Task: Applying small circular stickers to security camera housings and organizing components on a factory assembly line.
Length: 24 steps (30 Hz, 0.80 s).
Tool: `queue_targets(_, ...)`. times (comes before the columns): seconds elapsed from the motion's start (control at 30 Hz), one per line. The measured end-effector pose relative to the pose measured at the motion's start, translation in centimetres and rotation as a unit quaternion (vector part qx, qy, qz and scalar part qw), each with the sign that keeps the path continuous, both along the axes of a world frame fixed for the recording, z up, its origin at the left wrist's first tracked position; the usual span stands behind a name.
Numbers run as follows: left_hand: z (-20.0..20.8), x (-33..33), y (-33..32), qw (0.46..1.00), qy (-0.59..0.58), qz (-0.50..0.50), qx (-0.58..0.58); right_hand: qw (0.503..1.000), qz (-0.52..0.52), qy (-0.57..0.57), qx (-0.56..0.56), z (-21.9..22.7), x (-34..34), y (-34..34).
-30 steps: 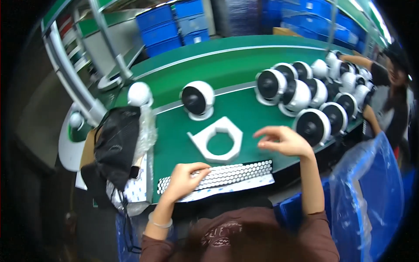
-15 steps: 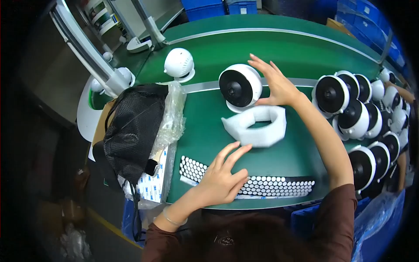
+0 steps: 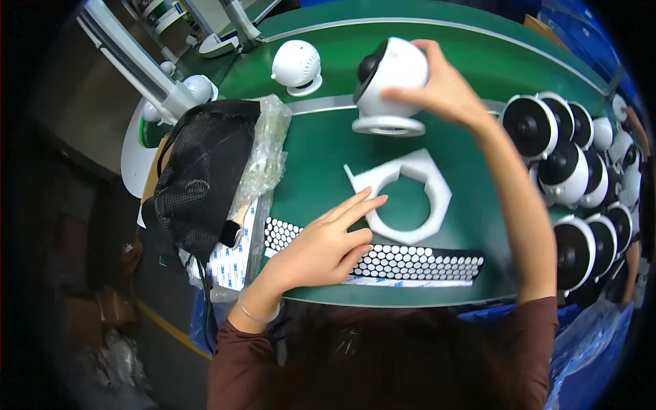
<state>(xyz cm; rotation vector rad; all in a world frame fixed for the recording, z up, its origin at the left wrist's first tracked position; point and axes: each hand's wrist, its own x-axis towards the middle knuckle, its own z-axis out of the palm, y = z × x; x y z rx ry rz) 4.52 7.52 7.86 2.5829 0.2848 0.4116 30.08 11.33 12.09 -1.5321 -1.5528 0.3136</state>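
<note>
My right hand (image 3: 444,85) is closed around a white ball-shaped camera (image 3: 395,78) with a black front. The camera is tipped so its black side faces left, and its round white base (image 3: 389,126) hangs above the green tabletop. Below it lies a white foam ring (image 3: 441,195) with an angular outer edge and a round hole. My left hand (image 3: 324,247) has its fingers stretched out, fingertips at the ring's left edge. Under that hand runs a black strip covered with round white pads (image 3: 413,263), partly hidden by the palm.
Several similar cameras (image 3: 529,126) crowd the right side, with another person's arm beyond. One white camera (image 3: 296,65) stands at the back left. A black mesh bag (image 3: 201,174) and clear plastic wrap (image 3: 270,147) lie at the left. A metal rail (image 3: 321,105) crosses the table.
My right hand has taken hold of the camera, lifted it and turned its black front leftward. The foam ring has turned and now lies flat, with my left fingers on its edge.
</note>
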Motion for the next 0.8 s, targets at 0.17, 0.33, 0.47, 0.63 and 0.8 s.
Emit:
queue_targets(0.17,0.8,-2.0,-2.6,1.0,-0.006,-0.019,0.017,0.887,0.128,0.346,-0.277,0.3,0.3,-5.6)
queue_targets(0.33,-0.2,-2.3,-4.1,0.992,-0.074,0.075,0.066,0.889,0.097,0.172,-0.412,0.9,-2.5,-7.5)
queue_targets(0.47,-1.9,-2.0,-3.9,0.986,-0.101,0.119,0.065,0.902,0.152,-0.27,-0.3,-0.3,-3.1,-6.6)
queue_targets(0.63,-1.5,-2.4,-3.7,0.985,-0.114,0.113,0.065,0.965,-0.024,-0.185,-0.185,-0.4,-2.6,-8.2)
queue_targets(0.8,-0.3,-4.7,-5.4,0.985,-0.135,0.107,0.029,0.995,0.007,-0.04,0.094,-0.4,-7.1,-17.5)
